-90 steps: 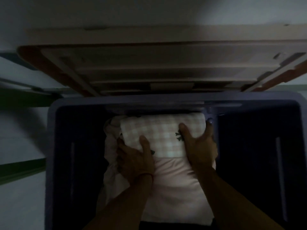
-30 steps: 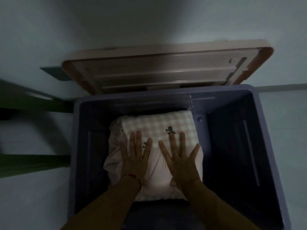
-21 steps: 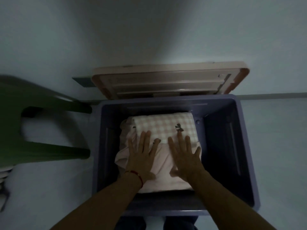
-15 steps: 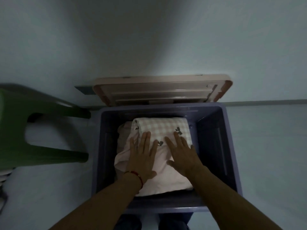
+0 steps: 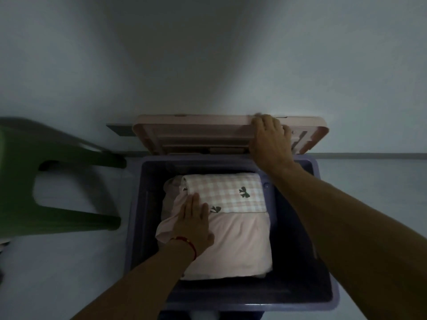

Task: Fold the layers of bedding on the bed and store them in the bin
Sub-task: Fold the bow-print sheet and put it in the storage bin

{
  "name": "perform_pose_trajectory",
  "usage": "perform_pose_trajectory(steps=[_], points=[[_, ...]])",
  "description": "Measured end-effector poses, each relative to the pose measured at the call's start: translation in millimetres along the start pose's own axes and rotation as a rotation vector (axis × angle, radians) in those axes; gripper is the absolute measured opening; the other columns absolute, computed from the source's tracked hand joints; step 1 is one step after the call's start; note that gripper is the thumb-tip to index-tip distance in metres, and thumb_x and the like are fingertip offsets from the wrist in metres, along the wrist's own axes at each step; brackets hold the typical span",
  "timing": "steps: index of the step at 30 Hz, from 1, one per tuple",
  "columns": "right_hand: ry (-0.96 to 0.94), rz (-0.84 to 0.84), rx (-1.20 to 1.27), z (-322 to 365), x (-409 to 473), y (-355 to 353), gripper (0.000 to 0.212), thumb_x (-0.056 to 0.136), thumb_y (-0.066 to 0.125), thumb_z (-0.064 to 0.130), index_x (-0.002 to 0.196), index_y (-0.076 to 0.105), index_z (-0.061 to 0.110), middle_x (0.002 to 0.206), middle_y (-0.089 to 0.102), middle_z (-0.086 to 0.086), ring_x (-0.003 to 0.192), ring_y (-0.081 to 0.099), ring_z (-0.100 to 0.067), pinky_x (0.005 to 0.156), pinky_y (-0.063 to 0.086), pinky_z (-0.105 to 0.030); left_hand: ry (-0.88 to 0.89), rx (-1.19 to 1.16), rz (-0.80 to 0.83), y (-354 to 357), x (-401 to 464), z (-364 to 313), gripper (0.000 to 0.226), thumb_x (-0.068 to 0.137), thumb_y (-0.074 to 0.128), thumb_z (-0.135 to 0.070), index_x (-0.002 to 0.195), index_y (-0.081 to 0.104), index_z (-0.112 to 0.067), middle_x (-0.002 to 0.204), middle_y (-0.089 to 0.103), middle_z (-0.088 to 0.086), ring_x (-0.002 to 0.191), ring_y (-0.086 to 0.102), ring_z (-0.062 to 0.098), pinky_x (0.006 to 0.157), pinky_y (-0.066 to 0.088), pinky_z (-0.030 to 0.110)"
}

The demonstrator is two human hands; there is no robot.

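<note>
Folded bedding [image 5: 233,241] lies lengthwise front-to-back in bin [image 5: 136,227]; left hand [image 5: 193,221] flat on it, right hand [image 5: 270,139] grips lid [image 5: 196,132].

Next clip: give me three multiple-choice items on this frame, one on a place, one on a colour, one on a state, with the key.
1. Where does the checked bedding lie?
A. on the stool
B. in the bin, on the pink bedding
C. on the floor

2. What colour is the stool?
A. green
B. red
C. white

3. What is the right hand doing?
A. pressing the bedding
B. hanging idle
C. gripping the lid

Key: 1 B, the checked fold sits on the pink one inside the bin. 2 A, the stool beside the bin is green. 3 C, its fingers curl over the lid's top edge, while the left hand lies flat on the bedding.
</note>
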State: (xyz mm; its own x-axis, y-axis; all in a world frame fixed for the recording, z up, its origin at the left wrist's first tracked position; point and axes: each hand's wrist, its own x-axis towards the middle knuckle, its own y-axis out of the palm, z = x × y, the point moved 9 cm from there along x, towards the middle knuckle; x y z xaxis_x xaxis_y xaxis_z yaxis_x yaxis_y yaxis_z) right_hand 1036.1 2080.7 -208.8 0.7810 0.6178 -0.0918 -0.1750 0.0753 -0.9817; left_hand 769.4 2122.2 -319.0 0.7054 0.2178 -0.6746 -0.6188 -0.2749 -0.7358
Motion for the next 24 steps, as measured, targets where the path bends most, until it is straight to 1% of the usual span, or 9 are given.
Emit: perform_pose_trajectory(steps=[2,4,6,8,11,14,16,20,24], points=[[0.167,-0.101,0.113,-6.9,-6.6,-4.2,0.048,0.094,0.062,0.025,0.138,0.047,0.011,0.139,0.047,-0.013,0.126,0.046,-0.031,0.106,0.042,-0.048,-0.005,-0.03,-0.008,-0.4,1.4,0.3,0.085,0.1,0.044,-0.045,0.16,-0.002,-0.006,0.159,-0.028,0.027,0.15,-0.022,0.041,0.12,-0.014,0.044],[0.536,-0.132,0.706,-20.3,-16.3,4.8,0.043,0.097,0.063,0.029,0.131,0.049,0.008,0.127,0.054,-0.01,0.111,0.056,-0.023,0.091,0.054,-0.038,-0.017,-0.033,-0.013,1.9,3.7,0.9,0.086,0.099,0.045,-0.045,0.16,-0.001,-0.005,0.156,-0.032,0.026,0.15,-0.021,0.042,0.12,-0.013,0.045],[0.929,-0.018,1.394,-8.3,-20.2,35.8,0.046,0.094,0.07,0.033,0.126,0.051,0.006,0.118,0.062,-0.011,0.102,0.064,-0.023,0.079,0.062,-0.036,-0.035,-0.039,0.002,4.4,6.0,1.9,0.086,0.1,0.043,-0.046,0.159,-0.002,-0.005,0.157,-0.03,0.027,0.15,-0.021,0.042,0.123,-0.01,0.047],[1.069,0.047,1.697,4.8,-7.3,43.1,0.044,0.09,0.075,0.029,0.121,0.054,0.006,0.116,0.064,-0.015,0.101,0.067,-0.029,0.07,0.065,-0.042,-0.045,-0.045,0.03,7.6,8.0,1.3,0.084,0.1,0.042,-0.043,0.159,-0.004,-0.005,0.159,-0.028,0.028,0.15,-0.023,0.041,0.123,-0.01,0.047],[1.164,0.127,1.852,16.8,4.0,45.2,0.037,0.094,0.071,0.024,0.125,0.059,0.008,0.124,0.064,-0.017,0.093,0.065,-0.028,0.054,0.061,-0.046,-0.065,-0.071,0.032,8.6,8.2,2.4,0.08,0.102,0.04,-0.038,0.16,-0.005,-0.006,0.159,-0.029,0.026,0.149,-0.025,0.04,0.122,-0.012,0.046],[1.173,0.152,1.982,30.1,-6.4,39.1,0.025,0.099,0.064,0.031,0.11,0.058,0.009,0.116,0.063,-0.015,0.088,0.061,-0.026,0.067,0.057,-0.052,-0.075,-0.08,0.029,8.4,5.6,2.6,0.081,0.101,0.04,-0.038,0.16,-0.006,-0.007,0.159,-0.031,0.025,0.149,-0.027,0.039,0.122,-0.012,0.046],[1.167,0.079,2.004,30.5,-21.2,27.4,0.038,0.095,0.071,0.033,0.117,0.054,0.007,0.116,0.062,-0.016,0.095,0.064,-0.028,0.081,0.062,-0.051,-0.08,-0.092,0.048,10.0,2.6,2.7,0.082,0.101,0.041,-0.037,0.159,-0.008,-0.008,0.158,-0.033,0.024,0.148,-0.028,0.039,0.122,-0.012,0.047],[1.175,-0.076,1.923,26.6,-66.9,-15.0,0.038,0.089,0.076,0.018,0.119,0.059,0.004,0.111,0.067,-0.012,0.093,0.069,-0.021,0.071,0.065,-0.035,-0.077,-0.084,0.076,9.8,2.1,2.9,0.083,0.1,0.043,-0.035,0.16,-0.009,-0.01,0.158,-0.034,0.022,0.148,-0.028,0.039,0.123,-0.011,0.046],[1.138,-0.108,1.956,26.1,-123.2,-51.7,0.034,0.089,0.074,0.01,0.121,0.062,0.006,0.112,0.07,-0.01,0.099,0.071,-0.02,0.074,0.063,-0.031,-0.072,-0.111,0.076,4.1,-2.6,4.8,0.082,0.098,0.045,-0.029,0.161,-0.006,-0.014,0.16,-0.032,0.018,0.15,-0.027,0.036,0.124,-0.01,0.045]])
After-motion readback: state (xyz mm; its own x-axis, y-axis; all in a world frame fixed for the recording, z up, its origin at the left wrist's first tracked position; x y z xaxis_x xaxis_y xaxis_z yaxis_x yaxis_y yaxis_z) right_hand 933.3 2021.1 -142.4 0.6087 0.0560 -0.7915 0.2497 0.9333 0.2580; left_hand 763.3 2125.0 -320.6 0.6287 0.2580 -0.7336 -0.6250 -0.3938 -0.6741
